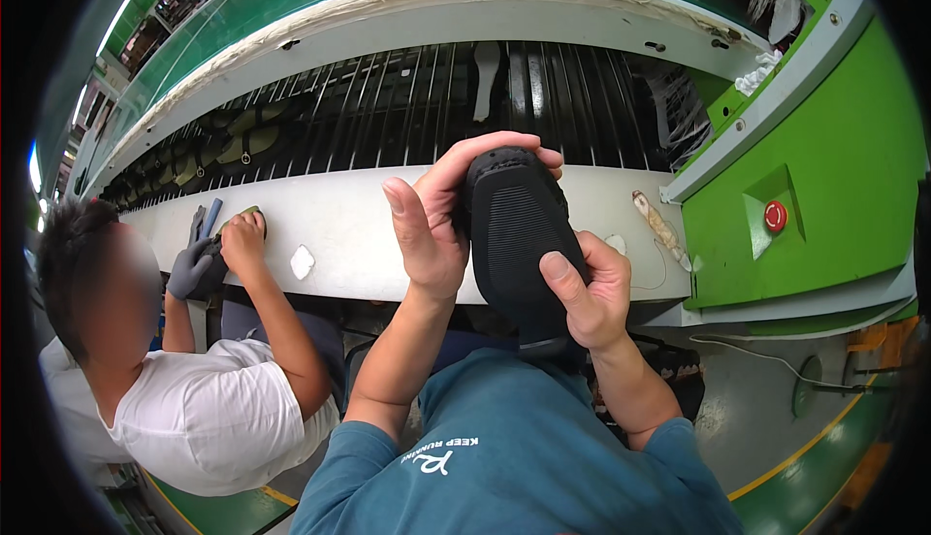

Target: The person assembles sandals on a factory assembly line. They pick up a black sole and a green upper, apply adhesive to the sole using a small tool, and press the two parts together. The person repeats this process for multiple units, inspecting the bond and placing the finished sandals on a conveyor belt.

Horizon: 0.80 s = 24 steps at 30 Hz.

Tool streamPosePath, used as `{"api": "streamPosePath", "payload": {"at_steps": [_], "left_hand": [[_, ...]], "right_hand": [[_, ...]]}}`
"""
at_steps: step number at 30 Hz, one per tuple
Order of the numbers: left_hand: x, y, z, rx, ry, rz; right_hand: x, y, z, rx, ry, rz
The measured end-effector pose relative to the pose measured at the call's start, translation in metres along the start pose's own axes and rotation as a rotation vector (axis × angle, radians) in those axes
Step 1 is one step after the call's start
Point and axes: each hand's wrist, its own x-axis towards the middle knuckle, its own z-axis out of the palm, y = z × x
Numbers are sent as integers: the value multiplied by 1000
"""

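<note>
A black shoe (519,234) is held up in front of my body, its ribbed sole facing me. My left hand (436,215) cups the upper end of it, fingers curled over the far edge and thumb sticking out free to the side. With its thumb pressed on the sole, my right hand (596,292) grips the shoe's lower right side; its other fingers are mostly hidden behind. The lower end of the shoe narrows toward my teal shirt. Behind the shoe runs a white ledge (369,215).
Beyond the ledge lies a roller conveyor (417,98) carrying olive sandals (247,137). A wrapped tool (659,229) rests on the ledge's right, by a green machine with a red button (776,216). At left, a co-worker in a white shirt (213,419) handles an olive piece.
</note>
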Motion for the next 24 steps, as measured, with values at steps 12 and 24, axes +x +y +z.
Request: {"api": "streamPosePath", "payload": {"at_steps": [12, 24], "left_hand": [[-3, 5, 2, 115, 14, -36], [-5, 12, 9, 199, 47, 0]], "right_hand": [[-1, 1, -1, -22, 2, -7], [-4, 3, -3, -21, 2, -2]]}}
